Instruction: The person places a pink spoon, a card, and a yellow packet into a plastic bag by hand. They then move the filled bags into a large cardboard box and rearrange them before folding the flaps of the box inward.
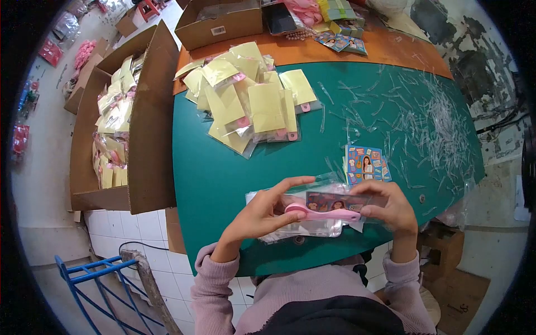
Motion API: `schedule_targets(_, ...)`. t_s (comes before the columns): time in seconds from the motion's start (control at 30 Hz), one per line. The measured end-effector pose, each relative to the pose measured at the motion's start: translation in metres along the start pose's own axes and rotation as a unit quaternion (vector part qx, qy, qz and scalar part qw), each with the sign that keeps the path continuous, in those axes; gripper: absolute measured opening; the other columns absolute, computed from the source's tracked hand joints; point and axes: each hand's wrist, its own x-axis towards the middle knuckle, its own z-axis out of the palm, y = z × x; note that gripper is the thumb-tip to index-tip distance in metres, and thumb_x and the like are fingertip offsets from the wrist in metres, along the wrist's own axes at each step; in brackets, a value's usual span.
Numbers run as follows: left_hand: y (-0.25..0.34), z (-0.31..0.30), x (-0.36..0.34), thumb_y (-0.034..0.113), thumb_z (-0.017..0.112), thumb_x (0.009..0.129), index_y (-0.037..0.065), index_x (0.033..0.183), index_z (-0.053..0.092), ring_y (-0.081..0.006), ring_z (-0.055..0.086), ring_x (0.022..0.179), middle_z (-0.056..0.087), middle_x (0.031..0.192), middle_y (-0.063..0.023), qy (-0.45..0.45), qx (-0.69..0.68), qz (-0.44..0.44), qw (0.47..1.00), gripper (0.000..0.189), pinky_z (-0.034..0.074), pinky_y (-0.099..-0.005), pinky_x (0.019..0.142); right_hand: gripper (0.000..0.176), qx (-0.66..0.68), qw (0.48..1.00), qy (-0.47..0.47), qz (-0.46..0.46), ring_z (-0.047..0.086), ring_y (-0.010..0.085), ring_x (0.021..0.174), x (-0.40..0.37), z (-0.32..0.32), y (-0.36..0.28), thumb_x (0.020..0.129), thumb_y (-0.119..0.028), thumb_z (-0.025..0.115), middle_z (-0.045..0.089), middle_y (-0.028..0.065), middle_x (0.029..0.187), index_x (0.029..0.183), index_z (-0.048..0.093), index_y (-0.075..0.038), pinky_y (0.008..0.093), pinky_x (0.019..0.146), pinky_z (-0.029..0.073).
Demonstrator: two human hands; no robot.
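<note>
A pink long-handled item (326, 214) lies across between my hands, in or against a clear bag with a printed card (318, 201) behind it. My left hand (268, 209) pinches its rounded left end, thumb below and index finger stretched above. At its right end, my right hand (391, 206) grips the handle and the bag's edge between thumb and fingers. Under my hands lies a stack of clear plastic bags (279, 233). Just beyond my right hand is a pile of blue printed cards (365, 163).
Packed bags with yellow cards (267, 109) are heaped at the green table's (223, 167) back left. Clear plastic strips (441, 128) litter its right side. A tall carton (148, 117) of similar packs stands left. A blue metal frame (100, 265) is at lower left.
</note>
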Motion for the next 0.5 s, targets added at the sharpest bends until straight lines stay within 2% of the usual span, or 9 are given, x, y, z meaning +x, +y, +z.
schedule_targets(0.03, -0.002, 0.001, 0.001, 0.015, 0.069, 0.076, 0.005, 0.131, 0.04, -0.0068, 0.06, 0.075, 0.061, 0.106, -0.007, 0.0, -0.001, 0.001, 1.0, 0.063, 0.047, -0.0197, 0.059, 0.019, -0.001, 1.0, 0.0, 0.001, 0.055, 0.007, 0.073, -0.003, -0.003, 0.0, 0.071, -0.006, 0.072, 0.061, 0.0031, 0.079, 0.087, 0.064, 0.002, 0.0213, 0.063, 0.045)
schedule_targets(0.1, -0.01, 0.004, 0.002, 0.012, 0.068, 0.076, 0.005, 0.131, 0.04, -0.0032, 0.058, 0.073, 0.061, 0.105, -0.0053, -0.005, -0.025, 0.02, 0.999, 0.062, 0.044, -0.0164, 0.055, 0.021, -0.108, 0.989, 0.012, 0.098, 0.057, 0.0079, 0.074, -0.01, -0.01, 0.0, 0.072, -0.004, 0.071, 0.062, 0.0042, 0.081, 0.09, 0.064, 0.003, 0.0228, 0.067, 0.047)
schedule_targets(0.23, -0.01, 0.01, 0.002, 0.008, 0.069, 0.077, 0.004, 0.133, 0.036, -0.0064, 0.059, 0.076, 0.062, 0.104, -0.0106, -0.04, -0.096, 0.011, 0.995, 0.065, 0.047, -0.0192, 0.06, 0.014, -0.088, 0.992, 0.059, 0.068, 0.056, 0.0079, 0.069, -0.01, -0.006, 0.015, 0.071, -0.002, 0.07, 0.061, 0.0038, 0.075, 0.083, 0.064, 0.003, 0.0235, 0.064, 0.047)
schedule_targets(0.27, -0.009, 0.012, 0.001, 0.008, 0.069, 0.077, 0.004, 0.133, 0.036, -0.0064, 0.059, 0.076, 0.062, 0.104, -0.0106, -0.038, -0.095, 0.012, 0.995, 0.065, 0.047, -0.0192, 0.06, 0.012, -0.154, 0.985, 0.072, 0.008, 0.056, 0.0081, 0.067, -0.009, -0.005, 0.018, 0.07, -0.001, 0.07, 0.061, 0.0036, 0.073, 0.08, 0.064, 0.002, 0.024, 0.062, 0.048)
schedule_targets(0.33, -0.008, 0.019, -0.002, 0.009, 0.067, 0.078, 0.005, 0.136, 0.028, -0.0116, 0.06, 0.079, 0.061, 0.104, -0.0135, 0.016, -0.077, -0.02, 0.997, 0.07, 0.05, -0.0243, 0.068, 0.01, -0.219, 0.971, 0.082, -0.052, 0.056, 0.0083, 0.065, -0.006, 0.0, 0.018, 0.07, 0.0, 0.07, 0.06, 0.0035, 0.072, 0.078, 0.063, 0.001, 0.0245, 0.06, 0.048)
schedule_targets(0.37, -0.013, 0.027, -0.004, 0.007, 0.062, 0.082, 0.006, 0.138, 0.021, -0.0176, 0.06, 0.087, 0.059, 0.106, -0.015, 0.105, -0.022, 0.018, 0.994, 0.07, 0.05, -0.0293, 0.077, 0.01, -0.201, 0.969, 0.13, -0.065, 0.056, 0.0076, 0.067, -0.004, 0.005, 0.016, 0.07, -0.001, 0.07, 0.06, 0.0032, 0.071, 0.075, 0.062, 0.001, 0.0247, 0.062, 0.047)
schedule_targets(0.4, -0.019, 0.036, -0.005, 0.007, 0.062, 0.082, 0.006, 0.138, 0.021, -0.0176, 0.06, 0.087, 0.059, 0.106, -0.015, 0.104, -0.023, 0.015, 0.994, 0.07, 0.05, -0.0293, 0.077, 0.011, -0.183, 0.964, 0.178, -0.076, 0.056, 0.0069, 0.069, -0.002, 0.011, 0.016, 0.07, -0.001, 0.07, 0.06, 0.0029, 0.07, 0.073, 0.06, 0.001, 0.0248, 0.063, 0.047)
schedule_targets(0.47, -0.03, 0.055, -0.008, 0.009, 0.058, 0.085, 0.007, 0.136, 0.021, -0.0217, 0.061, 0.091, 0.059, 0.107, -0.0159, 0.287, 0.044, 0.108, 0.951, 0.063, 0.049, -0.028, 0.069, 0.015, -0.193, 0.956, 0.21, -0.07, 0.059, 0.013, 0.073, 0.0, 0.022, 0.018, 0.069, -0.006, 0.072, 0.061, 0.0057, 0.074, 0.078, 0.062, 0.0, 0.026, 0.066, 0.047)
schedule_targets(0.5, -0.025, 0.063, -0.017, 0.012, 0.051, 0.09, 0.005, 0.138, 0.014, -0.0214, 0.058, 0.098, 0.055, 0.114, -0.0165, 0.218, -0.077, 0.045, 0.972, 0.061, 0.049, -0.0291, 0.075, 0.02, -0.288, 0.937, 0.147, -0.134, 0.059, 0.0176, 0.078, 0.002, 0.026, 0.017, 0.07, -0.009, 0.072, 0.061, 0.0087, 0.08, 0.085, 0.061, 0.0, 0.0275, 0.068, 0.048)
